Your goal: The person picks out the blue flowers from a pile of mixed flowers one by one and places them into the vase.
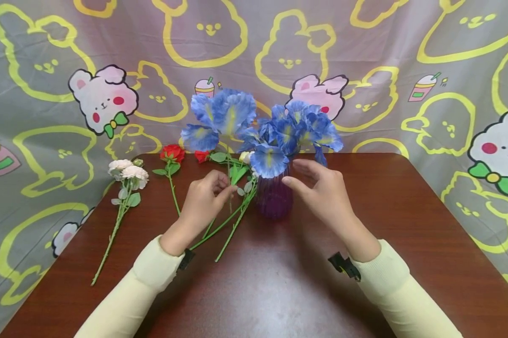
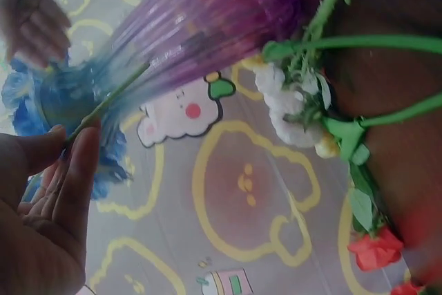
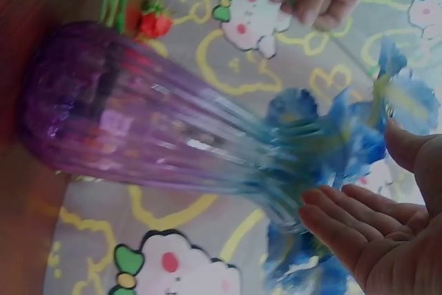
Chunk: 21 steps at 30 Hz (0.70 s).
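My left hand (image 1: 207, 197) pinches the thin green stem (image 2: 124, 88) of a blue iris (image 1: 226, 117) between thumb and fingers. That flower stands upright, left of the vase. A ribbed glass vase (image 3: 159, 115), purple below and bluish toward its neck, stands on the table with several blue irises (image 1: 298, 129) in its mouth. Beside the vase's neck, my right hand (image 1: 325, 195) is held with fingers extended and thumb apart, gripping nothing. In the right wrist view its fingertips (image 3: 314, 202) are close to the neck; whether they touch the glass I cannot tell.
On the brown table (image 1: 254, 291), a stem of pale pink flowers (image 1: 129, 173) lies at the left. A red rose (image 1: 172, 154) and another red flower (image 1: 201, 156) lie nearer the middle. Green stems (image 1: 232, 230) extend left of the vase. A patterned curtain (image 1: 254, 42) hangs behind.
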Tool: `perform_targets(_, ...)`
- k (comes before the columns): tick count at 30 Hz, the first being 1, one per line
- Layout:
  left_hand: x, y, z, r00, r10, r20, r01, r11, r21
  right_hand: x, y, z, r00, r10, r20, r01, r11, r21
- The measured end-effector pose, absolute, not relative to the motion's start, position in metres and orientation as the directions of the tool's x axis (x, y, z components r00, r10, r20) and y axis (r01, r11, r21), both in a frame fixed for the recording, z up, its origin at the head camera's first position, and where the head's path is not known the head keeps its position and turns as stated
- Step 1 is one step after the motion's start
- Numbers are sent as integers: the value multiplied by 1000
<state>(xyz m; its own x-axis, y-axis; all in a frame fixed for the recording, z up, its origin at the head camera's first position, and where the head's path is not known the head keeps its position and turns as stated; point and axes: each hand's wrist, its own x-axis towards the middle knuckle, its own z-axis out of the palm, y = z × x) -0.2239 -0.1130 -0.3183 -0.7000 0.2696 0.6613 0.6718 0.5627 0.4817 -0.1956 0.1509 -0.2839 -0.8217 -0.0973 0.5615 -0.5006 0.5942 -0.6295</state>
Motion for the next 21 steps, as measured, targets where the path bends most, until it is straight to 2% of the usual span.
perform_targets(12, -217, -87, -320, -561, 397, 726, 802, 478, 358, -179, 131, -269, -756, -165, 633, -644, 359, -676)
perform_targets(21, -212, -68, -319, -515, 457, 725, 840, 440, 319, -178, 126, -267, -772, -189, 608, -635, 273, -722)
